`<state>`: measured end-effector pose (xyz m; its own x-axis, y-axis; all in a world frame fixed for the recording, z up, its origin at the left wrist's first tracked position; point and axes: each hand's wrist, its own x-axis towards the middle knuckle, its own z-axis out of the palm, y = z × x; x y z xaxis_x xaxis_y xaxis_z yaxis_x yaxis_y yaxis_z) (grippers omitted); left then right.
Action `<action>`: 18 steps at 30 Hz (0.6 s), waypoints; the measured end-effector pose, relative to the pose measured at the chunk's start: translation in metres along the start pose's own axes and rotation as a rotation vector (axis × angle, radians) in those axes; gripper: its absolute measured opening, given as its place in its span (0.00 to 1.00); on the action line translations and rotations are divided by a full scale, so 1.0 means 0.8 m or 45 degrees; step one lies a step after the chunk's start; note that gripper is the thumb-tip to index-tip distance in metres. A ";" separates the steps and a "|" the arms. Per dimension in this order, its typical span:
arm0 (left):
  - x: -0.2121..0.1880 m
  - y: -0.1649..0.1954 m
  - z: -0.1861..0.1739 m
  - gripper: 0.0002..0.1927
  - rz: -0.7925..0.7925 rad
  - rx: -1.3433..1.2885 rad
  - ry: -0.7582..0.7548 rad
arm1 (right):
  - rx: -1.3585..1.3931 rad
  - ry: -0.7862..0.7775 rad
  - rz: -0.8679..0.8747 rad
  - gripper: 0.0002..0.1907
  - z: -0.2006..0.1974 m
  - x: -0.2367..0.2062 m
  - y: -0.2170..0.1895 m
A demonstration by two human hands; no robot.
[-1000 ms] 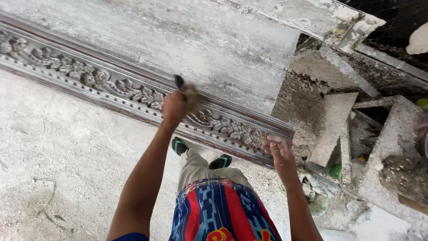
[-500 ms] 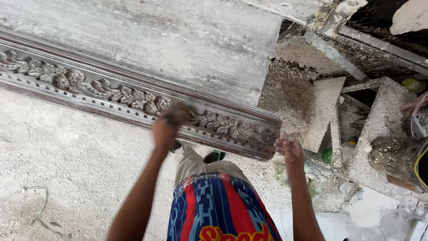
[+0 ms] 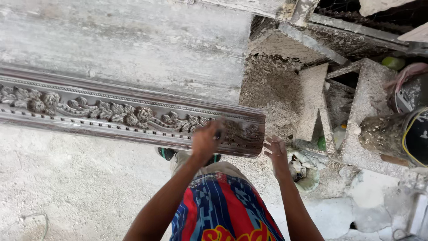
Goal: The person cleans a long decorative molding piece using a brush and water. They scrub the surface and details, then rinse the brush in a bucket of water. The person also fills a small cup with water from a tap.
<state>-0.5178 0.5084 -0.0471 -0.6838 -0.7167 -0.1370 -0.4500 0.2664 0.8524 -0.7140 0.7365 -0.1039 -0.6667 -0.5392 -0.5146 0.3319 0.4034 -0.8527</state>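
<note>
A long dark moulding (image 3: pixel 111 111) with carved leaves and flowers lies across the view on the rough grey ground. My left hand (image 3: pixel 205 142) is closed around a small dark tool (image 3: pixel 218 133), probably a brush, held over the carved face near the moulding's right end; the hand is blurred. My right hand (image 3: pixel 277 154) is spread open with nothing in it, just off that right end, next to its lower corner. My patterned red and blue shirt fills the bottom middle.
A pale plaster-streaked board (image 3: pixel 133 44) lies behind the moulding. To the right are plaster-crusted slabs (image 3: pixel 312 98), rubble, a green bottle (image 3: pixel 322 143), a crumpled bag (image 3: pixel 303 172) and a dark round container (image 3: pixel 414 134). My foot in a green sandal (image 3: pixel 166 154) shows under the moulding.
My left hand has travelled right along the carved moulding toward its end. My right hand has lifted off the moulding's end and now hovers beside it.
</note>
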 end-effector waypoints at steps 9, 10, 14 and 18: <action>0.051 0.007 0.036 0.12 0.130 0.236 0.051 | 0.060 0.038 0.031 0.31 0.012 -0.004 -0.010; 0.049 0.006 0.032 0.16 0.118 0.335 0.047 | 0.051 0.048 0.014 0.31 0.007 -0.005 -0.007; 0.035 0.020 0.048 0.31 0.201 0.343 -0.134 | 0.118 0.140 -0.048 0.29 -0.016 -0.011 0.013; 0.028 0.078 0.156 0.23 0.642 0.219 0.049 | 0.163 0.217 0.018 0.27 -0.024 -0.015 0.034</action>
<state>-0.6330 0.5896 -0.0598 -0.8194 -0.4946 0.2897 -0.1605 0.6832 0.7123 -0.7099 0.7679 -0.1191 -0.7613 -0.3968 -0.5128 0.4166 0.3067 -0.8558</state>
